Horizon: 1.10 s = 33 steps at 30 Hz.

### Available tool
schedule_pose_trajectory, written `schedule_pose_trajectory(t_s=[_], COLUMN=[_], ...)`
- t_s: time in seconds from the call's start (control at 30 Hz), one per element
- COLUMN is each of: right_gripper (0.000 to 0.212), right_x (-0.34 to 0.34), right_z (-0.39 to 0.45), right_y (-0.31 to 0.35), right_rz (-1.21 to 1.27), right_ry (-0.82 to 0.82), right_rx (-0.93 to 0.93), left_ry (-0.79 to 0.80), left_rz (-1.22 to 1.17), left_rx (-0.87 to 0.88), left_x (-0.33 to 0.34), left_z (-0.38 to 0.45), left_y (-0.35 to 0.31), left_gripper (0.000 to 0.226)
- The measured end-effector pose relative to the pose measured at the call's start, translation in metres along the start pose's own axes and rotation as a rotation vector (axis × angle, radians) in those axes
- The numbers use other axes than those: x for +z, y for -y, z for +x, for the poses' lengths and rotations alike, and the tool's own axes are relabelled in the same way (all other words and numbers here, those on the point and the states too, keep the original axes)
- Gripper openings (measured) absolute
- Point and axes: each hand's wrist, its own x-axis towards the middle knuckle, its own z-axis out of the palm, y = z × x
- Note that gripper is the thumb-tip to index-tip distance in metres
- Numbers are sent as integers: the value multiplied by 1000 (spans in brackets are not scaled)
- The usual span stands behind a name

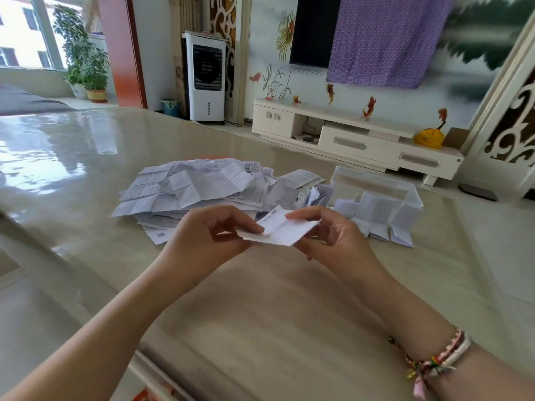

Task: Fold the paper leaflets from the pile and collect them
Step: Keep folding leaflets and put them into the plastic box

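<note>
Both hands are pinching a small white printed paper leaflet (279, 228) above the glossy beige bench (260, 299): left hand (214, 230) steadying one end, right hand (327, 235) apparently creasing, near the unfolded pile (202, 186).

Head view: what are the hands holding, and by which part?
One folded leaflet: left hand pinches its left end, right hand grips its right edge.

Two hands (208, 233); one held leaflet (285, 228); one pile (199, 186); one clear box (376, 186)
</note>
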Motion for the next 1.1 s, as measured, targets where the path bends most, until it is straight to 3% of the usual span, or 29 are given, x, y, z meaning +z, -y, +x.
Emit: schedule_pose_trajectory(t_s=[0.07, 0.17, 0.23, 0.3, 0.37, 0.53, 0.67, 0.87, 0.93, 1.0, 1.1], right_gripper=[21, 11, 25, 48, 54, 15, 21, 49, 55, 53, 34], right_x=[-1, 0, 1, 0, -1, 0, 0, 2, 2, 0, -6], right_z=[0, 1, 2, 3, 3, 3, 2, -2, -2, -2, -2], right_y=[-1, 3, 4, 3, 2, 5, 3, 6, 6, 7, 5], right_rz=[-5, 2, 3, 29, 80, 146, 110, 59, 93, 25, -197], right_ry=[-5, -2, 9, 12, 2, -65, -123, -58, -43, -56, -87], right_rx=[14, 53, 71, 79, 91, 108, 99, 72, 87, 79, -25], left_ry=[-11, -43, -38, -44, -62, -57, -59, -72, -81, -85, -77], left_rz=[-23, -105, -140, -184, -234, -300, -317, -242, -112, 94, 233], left_rx=[-1, -12, -23, -39, -51, -47, -78, -95, -33, 76, 169], left_x=[2, 3, 3, 3, 5, 12, 15, 14, 15, 18, 20], left_z=[0, 0, -1, -2, -2, 0, 4, 6, 4, 2, 1], left_y=[1, 2, -1, -3, -4, 1, 7, 11, 10, 8, 6], left_gripper=[13, 34, 43, 32, 21, 40, 62, 78, 82, 83, 79])
